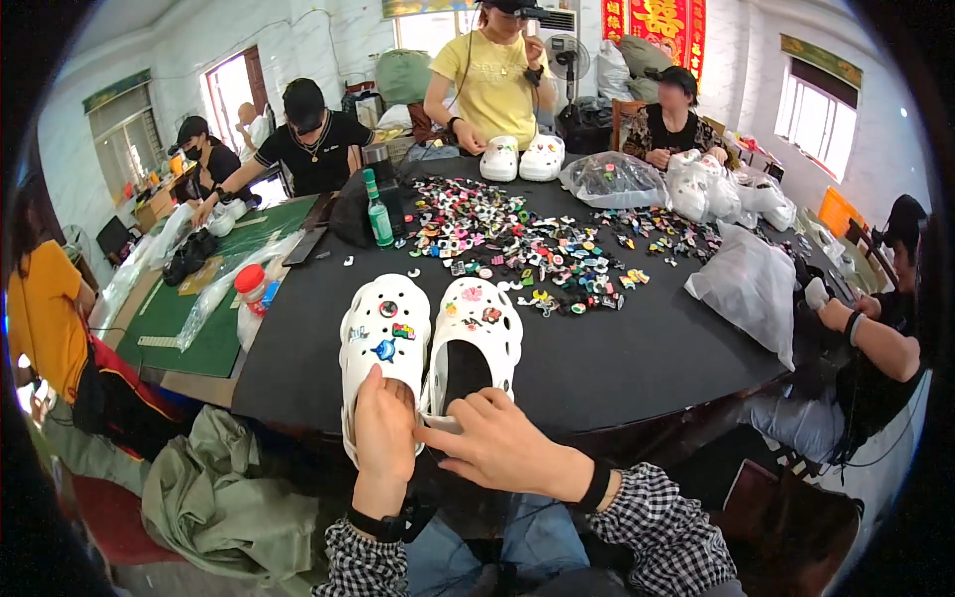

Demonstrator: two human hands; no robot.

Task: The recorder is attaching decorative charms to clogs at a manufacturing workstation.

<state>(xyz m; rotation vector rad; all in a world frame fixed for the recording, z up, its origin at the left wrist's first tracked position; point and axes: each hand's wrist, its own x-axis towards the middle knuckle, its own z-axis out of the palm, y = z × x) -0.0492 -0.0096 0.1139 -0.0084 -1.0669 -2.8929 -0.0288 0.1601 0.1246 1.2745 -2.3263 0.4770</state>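
Note:
Two white clogs lie side by side on the dark table in front of me, toes away: the left clog (364, 316) carries several colourful charms, including a blue shark-like one, and the right clog (500, 348) has pink and brown ones. My left hand (384, 430) is over the heel opening of the left clog, its fingers curled together; what they hold, if anything, is hidden. At the heel of the right clog is my right hand (507, 446). Its index finger and thumb stretch apart toward my left palm, while the other fingers bend over the heel strap.
Many loose charms (517, 244) spread over the table beyond the clogs. A green bottle (379, 211), a red-lidded jar (251, 284) and a plastic bag (746, 289) surround them. Across the table, a person in yellow (487, 80) touches another white pair (520, 159); other people sit around.

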